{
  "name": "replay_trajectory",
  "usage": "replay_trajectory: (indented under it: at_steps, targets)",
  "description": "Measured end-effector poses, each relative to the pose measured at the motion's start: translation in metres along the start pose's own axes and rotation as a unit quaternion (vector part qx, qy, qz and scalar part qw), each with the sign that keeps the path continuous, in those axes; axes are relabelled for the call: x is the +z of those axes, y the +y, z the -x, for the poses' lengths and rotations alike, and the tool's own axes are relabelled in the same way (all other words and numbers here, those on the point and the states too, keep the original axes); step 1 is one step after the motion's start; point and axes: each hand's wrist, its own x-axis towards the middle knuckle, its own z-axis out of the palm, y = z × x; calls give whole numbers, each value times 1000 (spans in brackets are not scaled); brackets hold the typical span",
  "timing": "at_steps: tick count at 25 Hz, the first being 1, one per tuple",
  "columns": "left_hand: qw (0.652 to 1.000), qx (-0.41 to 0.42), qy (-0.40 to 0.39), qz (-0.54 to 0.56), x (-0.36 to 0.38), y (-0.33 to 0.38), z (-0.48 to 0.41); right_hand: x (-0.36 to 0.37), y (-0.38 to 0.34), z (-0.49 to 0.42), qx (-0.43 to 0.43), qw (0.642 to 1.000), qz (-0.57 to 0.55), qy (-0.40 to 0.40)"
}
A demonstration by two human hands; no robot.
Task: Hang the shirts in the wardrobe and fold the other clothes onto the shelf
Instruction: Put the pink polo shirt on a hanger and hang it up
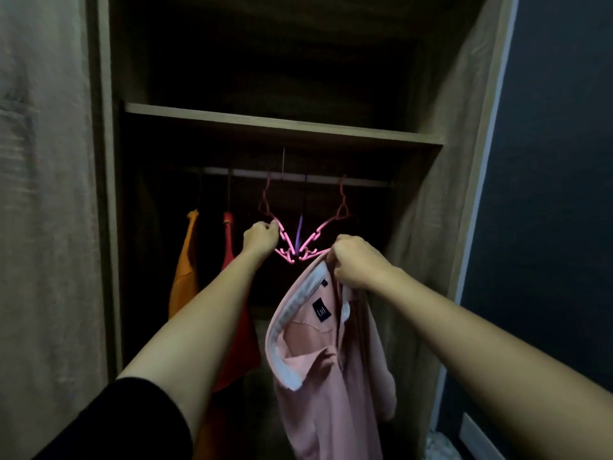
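Note:
A pink polo shirt (328, 370) with a white-lined collar hangs from my right hand (356, 262), which grips it at the collar in front of the open wardrobe. My left hand (262, 235) is closed on the left arm of a pink plastic hanger (292, 244). That hanger and a second pink hanger (331, 224) hang from the rail (298, 175), their lower arms meeting in a V. An orange shirt (185, 270) and a red shirt (237, 327) hang at the left of the rail.
A wooden shelf (282, 126) runs above the rail, with a dark compartment over it. A purple hanger piece (300, 227) shows between the pink ones. The wardrobe's side panels stand left (106, 194) and right (464, 194). A dark wall (557, 194) is at far right.

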Motion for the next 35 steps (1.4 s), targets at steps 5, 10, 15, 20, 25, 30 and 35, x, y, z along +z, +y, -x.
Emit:
replay_trajectory:
  at_steps: [5,10,15,20,25,30,35]
  targets:
    - [995,-62,17,76,39,-4,-47,2,26,-17,2,1000,-11,9]
    - [992,-54,31,110,56,-9,-72,16,39,-23,3,1000,-27,6]
    - [986,-28,56,156,46,-4,-81,22,42,-26,10,999,-36,-3]
    - [982,-17,31,187,27,-9,-64,30,30,-15,21,999,-38,-11]
    - [982,-35,5,187,-1,-16,-26,43,10,8,45,998,-47,-25]
    - [997,-51,51,40,-49,-37,73,48,-17,43,92,993,-63,-40]
    - [994,63,71,-59,-115,-85,136,61,-33,71,139,984,-68,-84]
